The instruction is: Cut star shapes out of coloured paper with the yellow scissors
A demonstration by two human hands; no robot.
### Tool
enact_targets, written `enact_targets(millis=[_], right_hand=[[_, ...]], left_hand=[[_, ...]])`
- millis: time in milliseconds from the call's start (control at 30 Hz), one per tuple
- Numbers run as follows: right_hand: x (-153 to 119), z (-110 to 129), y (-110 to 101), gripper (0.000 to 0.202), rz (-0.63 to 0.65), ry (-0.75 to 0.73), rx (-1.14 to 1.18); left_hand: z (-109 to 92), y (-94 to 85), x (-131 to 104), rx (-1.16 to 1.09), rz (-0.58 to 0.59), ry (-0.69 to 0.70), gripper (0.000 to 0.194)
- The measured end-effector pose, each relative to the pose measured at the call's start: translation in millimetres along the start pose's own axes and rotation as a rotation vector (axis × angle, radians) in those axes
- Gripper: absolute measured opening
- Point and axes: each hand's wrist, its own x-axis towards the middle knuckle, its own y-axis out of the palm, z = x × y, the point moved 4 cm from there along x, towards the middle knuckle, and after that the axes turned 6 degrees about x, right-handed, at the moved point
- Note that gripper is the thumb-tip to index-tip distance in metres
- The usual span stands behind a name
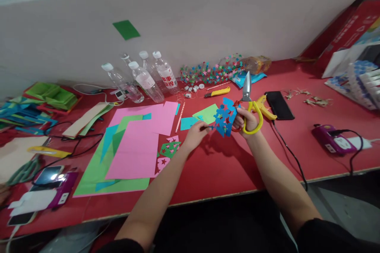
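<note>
My right hand (248,121) is wrapped around yellow-handled scissors (247,87), whose blades point up and away from me. The same hand holds a blue sheet of paper (223,120) full of star-shaped cutouts. To the left of that sheet, my left hand (196,137) is closed in a pinch near its edge. A small dark sliver shows at its fingertips, too small to name. Below and left of this hand lie green cut paper scraps (170,149) and pink cut paper scraps (162,163). Light green paper (208,113) and a blue paper piece (186,124) lie behind the hands.
Pink sheets (133,150) overlap green ones at left. Plastic bottles (145,81) stand along the wall; a star-covered bottle (204,73) lies beside them. A yellow utility knife (218,92), yellow glue gun (261,107), black phone (279,104) and purple power strip (334,139) rest on the red table (219,174).
</note>
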Motion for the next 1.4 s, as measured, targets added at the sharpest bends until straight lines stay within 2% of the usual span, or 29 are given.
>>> enact_targets(millis=[100, 167, 233, 300, 367, 467, 567, 600, 667, 767, 833, 933, 1000, 1100, 1167, 1233, 1300, 1400], right_hand=[[1, 4, -3, 0.055, -0.002, -0.025, 0.045], [1, 2, -1, 0.054, 0.011, -0.025, 0.057], [0, -2, 3, 0.053, 0.035, -0.011, 0.047], [-1, -6, 7, 0.050, 0.066, 0.009, 0.036], [-3, -10, 12, 0.047, 0.100, 0.031, 0.024], [-4, -18, 20, 0.044, 0.140, 0.053, 0.002], [-4, -29, 31, 0.043, 0.163, 0.066, -0.030], [-5, -33, 35, 0.042, 0.170, 0.073, -0.044], [-7, -41, 42, 0.042, 0.188, 0.093, -0.081], [-12, -49, 49, 0.044, 0.207, 0.116, -0.152], [-14, -51, 49, 0.043, 0.173, 0.122, -0.249], [-13, -51, 43, 0.048, 0.100, 0.121, -0.393], [-11, -52, 38, 0.051, 0.076, 0.118, -0.441], [-5, -56, 31, 0.054, 0.047, 0.118, -0.538], [-1, -58, 26, 0.055, 0.031, 0.119, -0.636], [2, -57, 21, 0.053, 0.005, 0.108, -0.768], [4, -55, 17, 0.048, -0.032, 0.084, -0.924], [4, -49, 14, 0.038, -0.071, 0.050, -1.148]], left_hand=[[-11, 26.5, 6, 0.039, 0.071, 0.046, 0.010], [-15, 39.9, 10, 0.042, 0.075, 0.053, 0.019], [-16, 46.3, 12, 0.024, 0.057, 0.046, 0.023], [-14, 43.9, 10, -0.009, 0.028, 0.021, 0.022], [-11, 32.6, 6, -0.058, 0.002, -0.021, 0.022], [-9, 4.1, -3, -0.152, -0.002, -0.098, 0.034], [-10, -23.1, -15, -0.238, 0.064, -0.180, 0.050], [-9, -27.6, -20, -0.335, 0.117, -0.267, 0.051], [-8, -38.0, -32, -0.385, 0.076, -0.385, 0.045], [-7, -51.8, -50, -0.345, 0.037, -0.415, 0.045], [-2, -68.0, -61, -0.325, 0.007, -0.432, 0.041], [15, -105.2, -76, -0.124, -0.044, -0.475, 0.032], [24, -130.9, -80, 0.204, -0.078, -0.389, 0.028], [32, -154.8, -85, 0.414, -0.203, -0.331, 0.019], [30, -159.2, -86, 0.525, -0.298, -0.282, 0.019], [23, -154.6, -85, 0.619, -0.347, -0.206, 0.022], [16, -142.7, -81, 0.674, -0.299, -0.126, 0.021], [10, -118.3, -71, 0.741, -0.117, -0.035, 0.012]])
